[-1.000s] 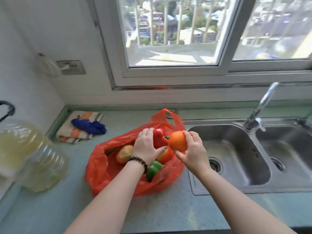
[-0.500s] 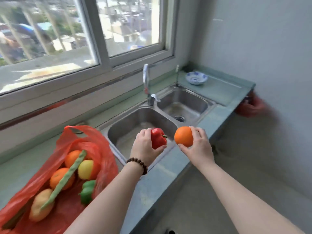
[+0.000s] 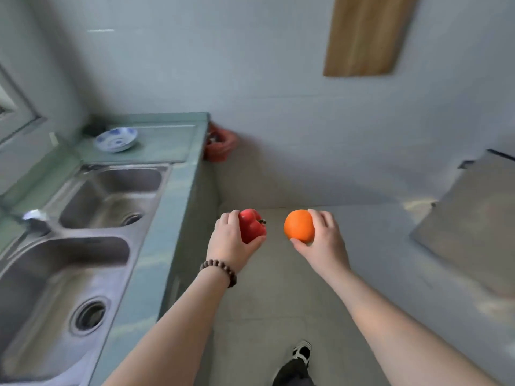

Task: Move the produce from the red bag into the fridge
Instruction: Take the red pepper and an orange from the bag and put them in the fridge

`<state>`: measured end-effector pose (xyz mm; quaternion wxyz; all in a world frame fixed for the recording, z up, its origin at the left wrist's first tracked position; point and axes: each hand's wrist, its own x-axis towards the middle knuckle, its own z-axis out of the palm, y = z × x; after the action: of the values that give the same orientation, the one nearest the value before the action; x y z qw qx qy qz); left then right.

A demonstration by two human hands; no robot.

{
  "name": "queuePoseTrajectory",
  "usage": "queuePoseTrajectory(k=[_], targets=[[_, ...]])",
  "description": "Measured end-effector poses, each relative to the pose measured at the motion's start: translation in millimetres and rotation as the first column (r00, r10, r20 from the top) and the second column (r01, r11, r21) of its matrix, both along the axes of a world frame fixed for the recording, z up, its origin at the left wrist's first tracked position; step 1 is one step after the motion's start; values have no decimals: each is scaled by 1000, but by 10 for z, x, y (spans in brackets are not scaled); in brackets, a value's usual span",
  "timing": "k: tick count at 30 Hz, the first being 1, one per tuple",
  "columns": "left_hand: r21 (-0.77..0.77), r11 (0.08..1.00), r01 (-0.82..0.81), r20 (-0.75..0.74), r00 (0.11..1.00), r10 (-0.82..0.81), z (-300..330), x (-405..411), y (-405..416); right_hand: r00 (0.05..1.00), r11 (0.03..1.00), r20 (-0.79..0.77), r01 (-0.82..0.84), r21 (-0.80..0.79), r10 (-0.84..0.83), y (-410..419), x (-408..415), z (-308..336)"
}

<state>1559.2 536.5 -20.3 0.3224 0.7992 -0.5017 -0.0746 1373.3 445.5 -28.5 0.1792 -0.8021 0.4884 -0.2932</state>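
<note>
On the left a double sink (image 3: 83,246) is set into the worktop (image 3: 156,140), with a bowl (image 3: 116,139) behind it. The left hand (image 3: 228,243) has its fingers curled around a red pepper (image 3: 252,225); the right hand (image 3: 324,243) pinches an orange (image 3: 298,225), both carried above the floor. Neither bag nor fridge is clearly in view, so delivery looks barely begun.

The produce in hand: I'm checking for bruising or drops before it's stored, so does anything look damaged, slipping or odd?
Nothing stands out. The left hand holds the red pepper and the right hand holds the orange; both look whole and firmly held, though the picture is slightly blurred.
</note>
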Motion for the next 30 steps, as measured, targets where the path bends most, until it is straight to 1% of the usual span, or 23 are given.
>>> queuePoseTrajectory(k=[3, 6, 10, 16, 21, 30], targets=[[-2, 989, 145, 4, 989, -145, 46, -431, -495, 987, 987, -2, 161, -9, -161, -248, -552, 46], [5, 964, 265, 10, 964, -265, 80, -840, -993, 954, 953, 3, 301, -23, -301, -532, -1062, 81], [0, 924, 383, 10, 924, -383, 117, -1343, -1706, 902, 902, 13, 432, -24, -432, -997, -1623, 90], [12, 847, 531, 47, 846, -531, 148, -2134, -2926, 828, 828, 36, 560, -23, -559, -1869, -2405, 102], [-8, 775, 632, 49, 774, -631, 329, -2936, -3897, 760, 759, 47, 650, -49, -648, -2512, -3168, 276], [-52, 648, 760, 29, 650, -760, 520, -4156, -5025, 661, 657, 51, 750, -75, -749, -3314, -4253, 498]])
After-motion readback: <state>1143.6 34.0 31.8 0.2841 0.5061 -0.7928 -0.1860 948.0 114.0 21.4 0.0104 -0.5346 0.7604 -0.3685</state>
